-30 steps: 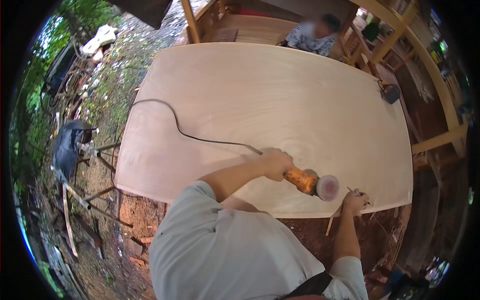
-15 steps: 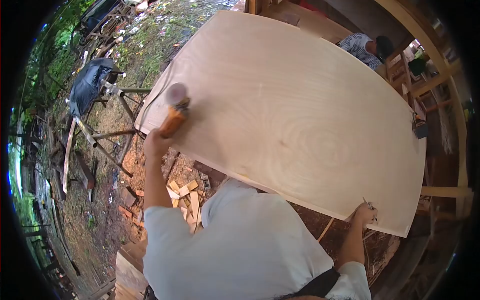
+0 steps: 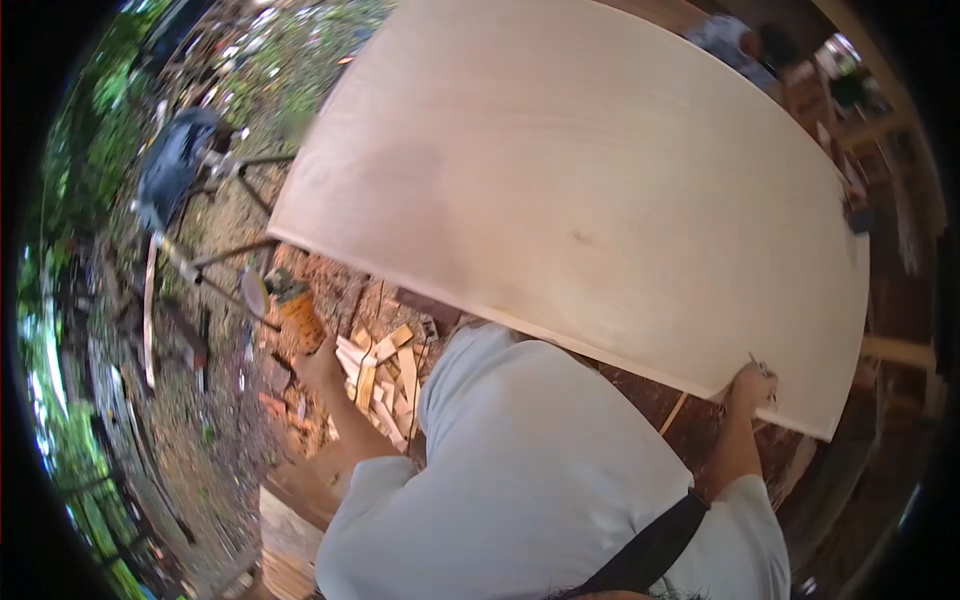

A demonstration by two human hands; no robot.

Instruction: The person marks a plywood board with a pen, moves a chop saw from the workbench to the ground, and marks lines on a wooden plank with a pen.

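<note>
My left hand (image 3: 320, 364) is closed around the orange body of an angle grinder (image 3: 301, 316), held off the near left edge of a large pale plywood sheet (image 3: 560, 180). The grinder's round disc (image 3: 254, 293) faces up and left, over the ground. At the sheet's near right corner, my right hand (image 3: 746, 386) is closed and rests on the edge. A thin metallic piece (image 3: 758, 364) sticks out of its fingers; its kind is too small to make out.
Wood offcuts (image 3: 385, 372) lie on the ground below the sheet's near edge. A metal frame with a dark cover (image 3: 178, 165) stands at the left. Another person (image 3: 722, 42) is beyond the far edge. A dark object (image 3: 860, 218) sits at the right edge.
My left hand has brought the grinder down and left, from over the plywood to beside its near edge. My right hand stays at the near right corner. The view has shifted.
</note>
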